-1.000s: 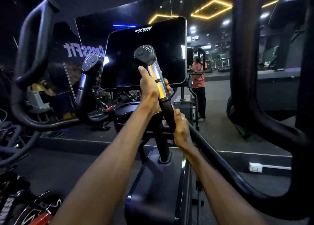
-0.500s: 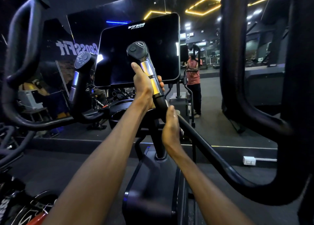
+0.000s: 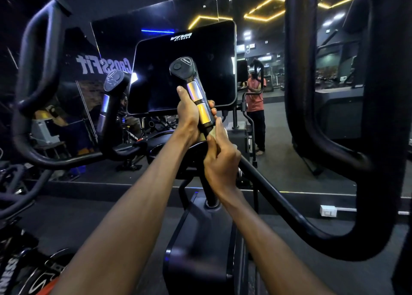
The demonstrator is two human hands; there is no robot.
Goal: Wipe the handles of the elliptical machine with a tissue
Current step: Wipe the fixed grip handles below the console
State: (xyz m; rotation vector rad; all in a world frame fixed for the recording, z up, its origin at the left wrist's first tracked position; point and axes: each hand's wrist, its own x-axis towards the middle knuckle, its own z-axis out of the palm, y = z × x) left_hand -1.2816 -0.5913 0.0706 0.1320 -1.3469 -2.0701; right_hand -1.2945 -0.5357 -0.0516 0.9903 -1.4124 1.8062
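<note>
Right hand [image 3: 219,158] higher now on smooth cylindrical handle [image 3: 196,94].

A wall mirror [image 3: 278,138] runs across the back, with reversed "CrossFit" lettering [image 3: 103,66] at its left; in it a person in a red shirt [image 3: 256,96] stands on the dark floor [image 3: 289,167]; yellow hexagonal ceiling lights [image 3: 264,8] glow above, and a blue light strip [image 3: 157,30] shows to their left; a white socket box [image 3: 328,211] sits on the floor at right; part of another machine with white lettering [image 3: 13,270] fills the lower left corner.
</note>
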